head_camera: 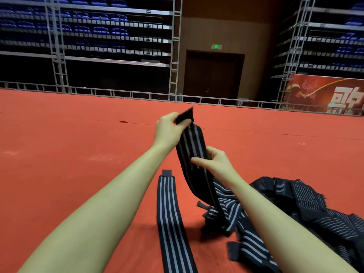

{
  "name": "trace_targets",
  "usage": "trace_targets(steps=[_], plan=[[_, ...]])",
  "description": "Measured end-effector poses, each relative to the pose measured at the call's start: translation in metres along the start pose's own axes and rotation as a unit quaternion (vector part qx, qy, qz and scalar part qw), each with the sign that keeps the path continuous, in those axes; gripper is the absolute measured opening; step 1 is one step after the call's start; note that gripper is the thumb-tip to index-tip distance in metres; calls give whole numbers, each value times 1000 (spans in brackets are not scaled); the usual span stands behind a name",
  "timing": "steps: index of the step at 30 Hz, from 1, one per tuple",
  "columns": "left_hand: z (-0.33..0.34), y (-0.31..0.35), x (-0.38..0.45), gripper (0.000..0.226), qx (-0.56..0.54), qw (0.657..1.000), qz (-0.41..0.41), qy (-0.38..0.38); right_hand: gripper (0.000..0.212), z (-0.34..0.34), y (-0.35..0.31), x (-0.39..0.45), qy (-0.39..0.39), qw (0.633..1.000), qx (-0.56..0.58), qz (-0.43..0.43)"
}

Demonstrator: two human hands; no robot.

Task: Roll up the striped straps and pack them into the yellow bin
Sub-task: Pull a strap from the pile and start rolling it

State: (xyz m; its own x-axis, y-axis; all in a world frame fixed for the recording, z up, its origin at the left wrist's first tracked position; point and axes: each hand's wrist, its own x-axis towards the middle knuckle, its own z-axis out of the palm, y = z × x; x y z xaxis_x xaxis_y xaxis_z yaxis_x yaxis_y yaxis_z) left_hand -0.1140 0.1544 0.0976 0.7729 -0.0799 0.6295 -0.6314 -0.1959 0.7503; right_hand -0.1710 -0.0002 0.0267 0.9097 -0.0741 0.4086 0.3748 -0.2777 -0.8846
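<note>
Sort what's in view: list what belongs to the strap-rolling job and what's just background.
Job: held strap, gripped by left hand and right hand; flat strap on the floor; strap pile. Yellow bin not in view.

Background: red floor, blue seats, door, banner.

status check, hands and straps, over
Left hand pinches top end of raised strap; right hand grips its middle. Not rolled yet. Pile of straps on floor; yellow bin not in view.

A long black-and-grey striped fabric strap point(173, 219) lay flat on the red carpeted floor point(59, 174), left of a tangled heap of black striped straps point(295, 209); blue folded bleacher seats point(88, 26) stood behind.
</note>
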Motion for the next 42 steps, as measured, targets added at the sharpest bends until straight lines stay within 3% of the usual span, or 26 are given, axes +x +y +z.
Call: trace_targets(steps=[3,5,9,13,17,21,30,33,38,42], plan=[[-10,6,11,6,59,998,20,9,23,-4,22,-7,-66,992,-84,67],[-14,5,11,7,100,994,36,1,21,-5,31,-12,-62,988,-109,88],[-17,-1,-2,16,235,965,119,-10,12,-2,19,-10,26,993,-102,45],[-10,-15,-18,25,330,925,180,-57,29,4,-14,4,130,991,-30,8],[-5,-27,-27,23,229,952,137,-153,30,9,-33,13,182,983,6,-19],[-4,-26,-32,52,171,957,117,-202,28,11,-35,19,200,979,29,-7],[2,-21,-35,20,87,990,40,-102,29,9,-22,6,165,985,18,-49],[-2,-17,-35,17,89,991,32,-92,35,8,-2,-9,137,991,-7,-10],[-12,-10,-37,20,79,995,24,-61,17,12,31,-29,67,994,-89,23],[-13,-7,-43,22,123,989,14,-86,13,16,28,-39,38,997,-40,56]])
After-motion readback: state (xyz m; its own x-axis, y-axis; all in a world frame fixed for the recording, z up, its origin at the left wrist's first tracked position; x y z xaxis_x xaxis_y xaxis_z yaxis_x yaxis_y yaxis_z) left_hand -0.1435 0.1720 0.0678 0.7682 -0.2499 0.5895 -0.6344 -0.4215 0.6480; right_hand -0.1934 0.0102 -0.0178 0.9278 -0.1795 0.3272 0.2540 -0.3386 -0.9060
